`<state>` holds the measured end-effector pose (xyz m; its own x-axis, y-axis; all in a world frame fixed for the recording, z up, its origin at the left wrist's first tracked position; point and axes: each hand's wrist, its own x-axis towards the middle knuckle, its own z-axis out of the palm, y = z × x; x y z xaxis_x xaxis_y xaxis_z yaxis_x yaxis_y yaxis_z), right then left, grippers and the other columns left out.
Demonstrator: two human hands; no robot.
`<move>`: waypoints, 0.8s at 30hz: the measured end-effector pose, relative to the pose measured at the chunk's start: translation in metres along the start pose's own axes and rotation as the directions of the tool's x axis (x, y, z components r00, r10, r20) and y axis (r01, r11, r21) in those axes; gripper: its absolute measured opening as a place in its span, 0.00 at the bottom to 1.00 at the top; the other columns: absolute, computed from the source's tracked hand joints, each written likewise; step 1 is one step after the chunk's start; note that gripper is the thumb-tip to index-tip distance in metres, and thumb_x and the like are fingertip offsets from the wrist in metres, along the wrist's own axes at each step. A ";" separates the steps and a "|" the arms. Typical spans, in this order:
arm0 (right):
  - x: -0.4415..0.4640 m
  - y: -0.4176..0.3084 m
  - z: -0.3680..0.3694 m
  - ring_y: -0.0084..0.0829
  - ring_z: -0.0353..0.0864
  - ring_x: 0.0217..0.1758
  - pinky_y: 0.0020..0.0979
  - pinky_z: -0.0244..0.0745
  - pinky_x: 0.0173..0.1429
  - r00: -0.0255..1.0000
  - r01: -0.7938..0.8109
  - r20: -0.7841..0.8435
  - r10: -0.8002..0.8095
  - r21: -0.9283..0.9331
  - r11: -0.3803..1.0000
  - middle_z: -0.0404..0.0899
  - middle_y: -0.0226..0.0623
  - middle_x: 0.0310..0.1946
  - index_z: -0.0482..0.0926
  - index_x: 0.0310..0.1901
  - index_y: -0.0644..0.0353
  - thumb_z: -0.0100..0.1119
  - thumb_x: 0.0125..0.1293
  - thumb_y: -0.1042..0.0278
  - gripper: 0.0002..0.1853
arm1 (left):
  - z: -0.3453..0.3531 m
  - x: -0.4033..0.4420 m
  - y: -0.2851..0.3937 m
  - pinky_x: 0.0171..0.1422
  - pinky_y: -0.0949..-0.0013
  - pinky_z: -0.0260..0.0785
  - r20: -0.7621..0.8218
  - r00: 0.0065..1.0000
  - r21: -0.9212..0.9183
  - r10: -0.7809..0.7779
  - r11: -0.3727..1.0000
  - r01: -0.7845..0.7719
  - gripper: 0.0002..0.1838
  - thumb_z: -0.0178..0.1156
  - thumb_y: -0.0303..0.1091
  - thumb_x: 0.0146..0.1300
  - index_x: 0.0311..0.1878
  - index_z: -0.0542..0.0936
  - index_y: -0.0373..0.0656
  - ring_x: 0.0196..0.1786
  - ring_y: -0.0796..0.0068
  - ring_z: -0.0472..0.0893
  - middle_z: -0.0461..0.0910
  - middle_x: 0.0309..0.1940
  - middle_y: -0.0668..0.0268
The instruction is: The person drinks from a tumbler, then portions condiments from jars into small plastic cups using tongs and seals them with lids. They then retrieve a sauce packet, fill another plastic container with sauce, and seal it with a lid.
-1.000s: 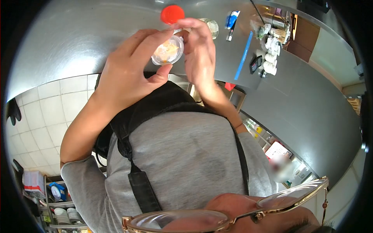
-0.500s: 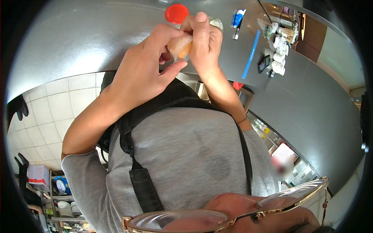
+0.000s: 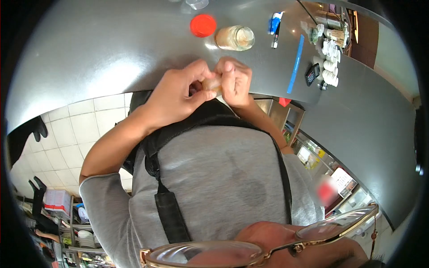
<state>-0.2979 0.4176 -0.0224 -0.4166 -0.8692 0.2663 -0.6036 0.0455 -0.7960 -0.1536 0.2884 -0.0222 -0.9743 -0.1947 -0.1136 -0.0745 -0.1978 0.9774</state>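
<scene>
A small bundle in clear, wrinkled plastic with yellow-orange contents (image 3: 212, 83) is pinched between my two hands, just above the near edge of the steel counter (image 3: 147, 40). My left hand (image 3: 178, 91) holds it from the left between thumb and fingers. On the right side, my right hand (image 3: 234, 80) has its fingers curled in against the bundle, thumb up. Fingers cover much of it, so its exact kind is unclear. Beyond my hands are a glass jar (image 3: 230, 38) with pale contents and a round red lid (image 3: 203, 25).
A clear plastic container (image 3: 197, 3) shows at the far edge of view. Right of the jar are a blue-and-white packet (image 3: 275, 22), a dark pen (image 3: 276, 38), a blue strip (image 3: 296, 64), a calculator (image 3: 313, 74) and stacked white cups (image 3: 330, 71).
Both hands have drawn back toward my body with the bundle. The jar, mostly hidden behind my right hand before, now shows fully, and less of the bundle's orange contents is visible.
</scene>
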 end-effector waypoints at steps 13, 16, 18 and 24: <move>-0.051 0.029 -0.027 0.36 0.73 0.20 0.34 0.68 0.29 0.935 -0.206 -0.296 0.197 0.001 0.979 0.74 0.40 0.19 0.74 0.24 0.65 0.45 0.76 0.68 0.20 | 0.044 0.053 -0.012 0.40 0.75 0.72 0.174 0.980 0.125 -0.099 0.989 0.077 0.12 0.68 0.26 0.62 0.43 0.74 0.38 0.37 0.84 0.77 0.79 0.32 0.69; -0.044 0.013 -0.037 0.28 0.71 0.21 0.32 0.67 0.29 0.811 -0.361 -0.370 0.453 0.294 0.885 0.74 0.37 0.19 0.75 0.24 0.65 0.43 0.79 0.64 0.24 | 0.050 0.058 -0.007 0.41 0.67 0.78 0.125 0.990 0.090 0.066 0.993 -0.078 0.13 0.67 0.29 0.62 0.46 0.74 0.40 0.34 0.68 0.85 0.82 0.31 0.58; -0.041 0.012 -0.042 0.24 0.70 0.22 0.30 0.66 0.29 0.797 -0.344 -0.389 0.462 0.336 0.877 0.74 0.35 0.19 0.74 0.23 0.65 0.41 0.80 0.62 0.26 | 0.053 0.058 0.000 0.45 0.67 0.79 0.126 0.989 0.088 0.078 0.992 -0.089 0.14 0.67 0.29 0.63 0.49 0.75 0.39 0.37 0.68 0.87 0.83 0.33 0.58; -0.027 0.004 -0.056 0.31 0.70 0.20 0.34 0.65 0.28 0.897 -0.158 -0.408 0.169 0.059 0.986 0.73 0.37 0.17 0.72 0.21 0.65 0.43 0.77 0.66 0.24 | 0.057 0.059 0.019 0.52 0.72 0.77 0.088 0.996 0.048 -0.003 0.999 -0.002 0.16 0.68 0.27 0.64 0.52 0.75 0.36 0.44 0.79 0.82 0.83 0.40 0.65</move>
<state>-0.3275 0.4689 -0.0023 -0.7532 -0.5710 0.3267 -0.4889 0.1536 -0.8587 -0.2244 0.3284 -0.0001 -0.9890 -0.1087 -0.1001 -0.0830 -0.1516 0.9850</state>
